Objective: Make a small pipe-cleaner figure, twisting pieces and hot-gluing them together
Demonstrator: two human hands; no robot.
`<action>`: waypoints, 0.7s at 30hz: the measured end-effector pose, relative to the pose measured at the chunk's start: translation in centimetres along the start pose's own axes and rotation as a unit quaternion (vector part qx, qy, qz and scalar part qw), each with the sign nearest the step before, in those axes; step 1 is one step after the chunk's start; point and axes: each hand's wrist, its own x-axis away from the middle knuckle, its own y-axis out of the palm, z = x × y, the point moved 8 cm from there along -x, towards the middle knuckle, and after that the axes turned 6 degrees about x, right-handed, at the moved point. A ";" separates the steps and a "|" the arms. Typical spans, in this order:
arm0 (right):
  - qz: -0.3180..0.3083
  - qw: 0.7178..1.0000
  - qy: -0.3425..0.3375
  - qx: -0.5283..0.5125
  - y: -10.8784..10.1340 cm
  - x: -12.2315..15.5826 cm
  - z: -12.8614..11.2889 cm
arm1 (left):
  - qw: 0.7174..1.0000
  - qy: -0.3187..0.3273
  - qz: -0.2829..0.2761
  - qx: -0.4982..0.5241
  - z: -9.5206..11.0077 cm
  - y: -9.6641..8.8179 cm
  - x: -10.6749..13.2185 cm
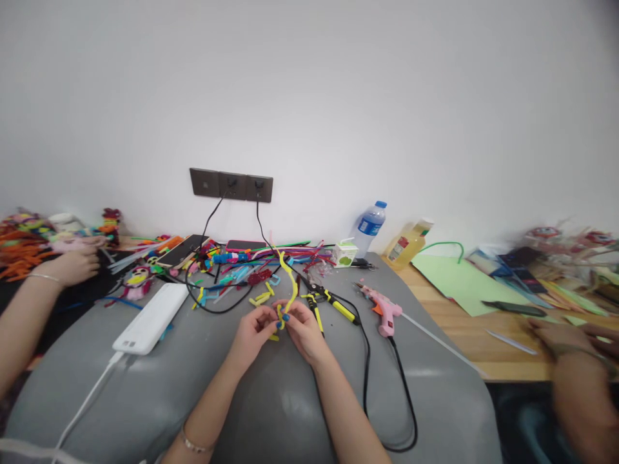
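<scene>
Your left hand (pixel 252 333) and right hand (pixel 300 328) pinch shut on the yellow pipe cleaner (pixel 289 290); no writing is legible.

Your bench (pixel 280 406): grey cover. On it: white power bank (pixel 151 319) at your left, yellow-handled cutters (pixel 329 301) and pink glue gun (pixel 383 309) at right, pipe-cleaner scraps (pixel 251 274) beyond.

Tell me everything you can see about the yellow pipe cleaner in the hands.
The yellow pipe cleaner is a thin, fuzzy-looking stem, bent in a wavy line. Its lower end is curled and pinched between the fingertips of the left hand and the right hand. The free end rises away toward the wall. It is held over the grey cover; shorter yellow pieces lie nearby.
</scene>
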 end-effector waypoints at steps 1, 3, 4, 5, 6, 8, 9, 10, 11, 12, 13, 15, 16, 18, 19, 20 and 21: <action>0.003 1.000 0.000 -0.003 -0.1 0.0 0.1 | 1.000 0.002 -0.001 -0.003 0.0 0.0 0.0; 0.012 1.000 -0.002 -0.008 -0.3 -0.1 0.3 | 1.000 0.004 -0.001 -0.006 -0.2 0.0 -0.1; 0.017 1.000 -0.004 -0.011 -0.4 -0.1 0.3 | 1.000 0.002 -0.002 -0.008 -0.2 0.0 -0.1; 0.022 1.000 -0.006 -0.011 -0.5 -0.2 0.4 | 1.000 0.000 -0.002 -0.012 -0.3 0.0 -0.1; 0.028 1.000 -0.009 -0.011 -0.7 -0.2 0.4 | 1.000 -0.002 -0.004 -0.017 -0.4 0.0 -0.1; 0.043 0.999 -0.014 -0.007 -0.9 -0.2 0.4 | 1.000 -0.003 -0.006 -0.028 -0.5 0.0 -0.1; 0.049 0.999 -0.015 -0.006 -1.1 -0.3 0.4 | 0.999 -0.002 -0.007 -0.034 -0.4 0.0 0.0; 0.053 0.998 -0.015 -0.005 -1.1 -0.3 0.4 | 0.999 0.002 -0.007 -0.039 -0.4 -0.1 0.0; 0.055 0.998 -0.014 -0.005 -1.2 -0.3 0.4 | 0.999 0.006 -0.007 -0.042 -0.3 -0.1 0.0; 0.054 0.998 -0.013 -0.005 -1.2 -0.3 0.5 | 0.999 0.012 -0.006 -0.045 -0.2 -0.1 0.0; 0.053 0.999 -0.010 -0.005 -1.2 -0.3 0.6 | 0.999 0.017 -0.004 -0.046 -0.1 -0.1 0.0; 0.056 0.998 -0.007 -0.007 -1.4 -0.4 0.8 | 0.998 0.032 0.004 -0.045 0.1 -0.2 0.0; 0.061 0.998 -0.005 -0.010 -1.6 -0.4 1.0 | 0.998 0.040 0.011 -0.044 0.2 -0.3 0.0; 0.076 0.997 -0.001 -0.018 -2.0 -0.4 1.2 | 0.997 0.059 0.027 -0.048 0.4 -0.5 0.0; 0.083 0.996 0.001 -0.023 -2.2 -0.5 1.3 | 0.995 0.071 0.033 -0.058 0.5 -0.5 0.0; 0.089 0.996 0.003 -0.027 -2.4 -0.5 1.3 | 0.993 0.084 0.038 -0.075 0.7 -0.5 0.0; 0.094 0.995 0.004 -0.030 -2.5 -0.5 1.4 | 0.989 0.100 0.041 -0.098 1.0 -0.5 0.1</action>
